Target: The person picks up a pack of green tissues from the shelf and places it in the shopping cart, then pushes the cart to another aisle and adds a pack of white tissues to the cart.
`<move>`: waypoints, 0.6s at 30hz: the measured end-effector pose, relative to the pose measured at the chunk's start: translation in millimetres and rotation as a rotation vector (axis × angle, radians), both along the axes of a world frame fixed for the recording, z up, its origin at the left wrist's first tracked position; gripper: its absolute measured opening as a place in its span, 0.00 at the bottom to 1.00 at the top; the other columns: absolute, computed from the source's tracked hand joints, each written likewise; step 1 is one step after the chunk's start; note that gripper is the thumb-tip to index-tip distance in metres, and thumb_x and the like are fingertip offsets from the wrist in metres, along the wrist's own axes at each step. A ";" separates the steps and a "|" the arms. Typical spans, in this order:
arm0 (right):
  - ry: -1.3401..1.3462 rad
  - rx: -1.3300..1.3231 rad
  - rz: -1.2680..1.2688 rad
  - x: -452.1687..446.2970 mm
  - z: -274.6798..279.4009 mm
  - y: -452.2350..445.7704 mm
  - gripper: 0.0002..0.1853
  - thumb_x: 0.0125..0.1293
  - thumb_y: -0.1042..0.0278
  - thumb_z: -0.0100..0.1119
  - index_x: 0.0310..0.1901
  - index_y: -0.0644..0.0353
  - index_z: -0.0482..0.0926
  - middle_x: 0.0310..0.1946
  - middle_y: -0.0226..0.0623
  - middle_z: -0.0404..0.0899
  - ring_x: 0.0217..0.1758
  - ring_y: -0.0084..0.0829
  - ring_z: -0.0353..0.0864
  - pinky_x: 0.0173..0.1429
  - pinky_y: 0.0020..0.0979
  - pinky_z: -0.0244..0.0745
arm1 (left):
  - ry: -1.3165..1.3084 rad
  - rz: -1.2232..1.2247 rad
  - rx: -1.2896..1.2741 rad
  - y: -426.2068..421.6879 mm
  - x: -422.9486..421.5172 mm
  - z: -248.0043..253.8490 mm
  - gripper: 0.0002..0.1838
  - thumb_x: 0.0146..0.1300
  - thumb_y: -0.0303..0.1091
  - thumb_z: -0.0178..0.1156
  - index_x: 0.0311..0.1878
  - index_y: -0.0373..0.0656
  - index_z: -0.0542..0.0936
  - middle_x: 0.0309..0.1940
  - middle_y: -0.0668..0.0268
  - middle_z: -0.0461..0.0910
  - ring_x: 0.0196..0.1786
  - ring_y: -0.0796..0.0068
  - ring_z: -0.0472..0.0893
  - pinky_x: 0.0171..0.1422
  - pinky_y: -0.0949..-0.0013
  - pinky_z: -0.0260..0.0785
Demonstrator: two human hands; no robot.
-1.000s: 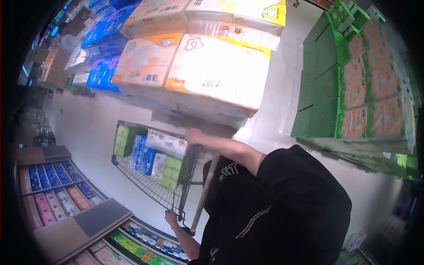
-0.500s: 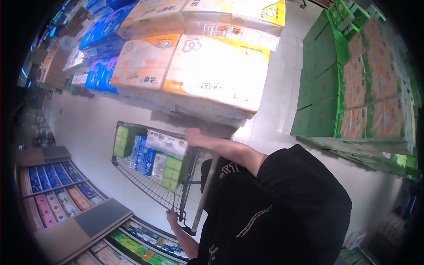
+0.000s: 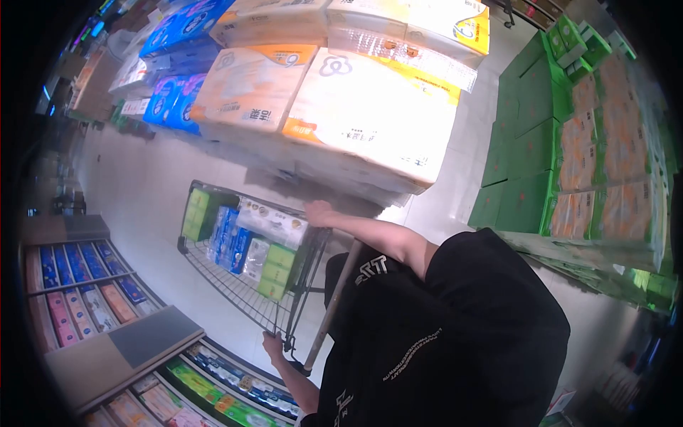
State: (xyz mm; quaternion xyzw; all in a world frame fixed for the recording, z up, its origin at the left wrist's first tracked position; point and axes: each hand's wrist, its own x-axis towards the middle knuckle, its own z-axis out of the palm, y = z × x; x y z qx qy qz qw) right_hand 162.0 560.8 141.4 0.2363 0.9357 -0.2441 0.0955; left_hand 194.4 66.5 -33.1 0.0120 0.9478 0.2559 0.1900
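Observation:
A wire shopping cart (image 3: 226,281) stands in front of me, its handle bar (image 3: 329,317) close to my body. My right hand (image 3: 319,214) is closed around the upper near corner of its basket rim. At the lower near corner, my left hand (image 3: 272,344) is closed on the cart frame, its fingers partly hidden. Inside lie a green pack (image 3: 196,215) at the far end, blue packs (image 3: 229,242), a white pack (image 3: 270,220) beside my right hand, a smaller white pack (image 3: 255,258) and another green pack (image 3: 277,272).
Large tissue packs (image 3: 370,114) are stacked just beyond the cart, with blue packs (image 3: 165,98) beside them. Green cartons (image 3: 519,149) and orange-green packs (image 3: 573,213) form a stack at right. Shelf bins (image 3: 89,285) line the lower left. Pale floor (image 3: 135,185) runs between.
The view has shifted slightly, so the tissue stack sits farther right. The cart appears slightly turned, and both hands keep their hold on it.

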 end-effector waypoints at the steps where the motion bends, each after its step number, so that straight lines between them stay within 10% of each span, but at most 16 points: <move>1: 0.006 -0.032 -0.005 0.3 3.4 -0.7 0.18 0.61 0.70 0.52 0.53 0.60 0.77 0.48 0.49 0.82 0.54 0.46 0.82 0.56 0.42 0.77 | 0.021 -0.002 -0.009 -2.8 0.6 1.6 0.19 0.53 0.39 0.65 0.41 0.36 0.72 0.29 0.49 0.83 0.37 0.45 0.84 0.43 0.51 0.75; 5: -0.011 -0.040 0.006 -2.6 18.1 -1.4 0.18 0.61 0.70 0.52 0.54 0.61 0.77 0.48 0.50 0.82 0.54 0.47 0.82 0.57 0.42 0.77 | -0.096 0.152 0.301 -18.8 -10.3 -25.9 0.18 0.54 0.32 0.68 0.37 0.40 0.67 0.24 0.59 0.78 0.26 0.66 0.84 0.23 0.66 0.73; 18: -0.032 0.016 0.076 -6.9 29.2 -1.7 0.21 0.56 0.70 0.59 0.52 0.67 0.76 0.45 0.52 0.83 0.52 0.47 0.83 0.56 0.40 0.78 | 0.008 0.202 0.191 -7.1 -2.4 20.7 0.19 0.56 0.41 0.67 0.39 0.35 0.74 0.28 0.51 0.82 0.30 0.58 0.84 0.38 0.58 0.75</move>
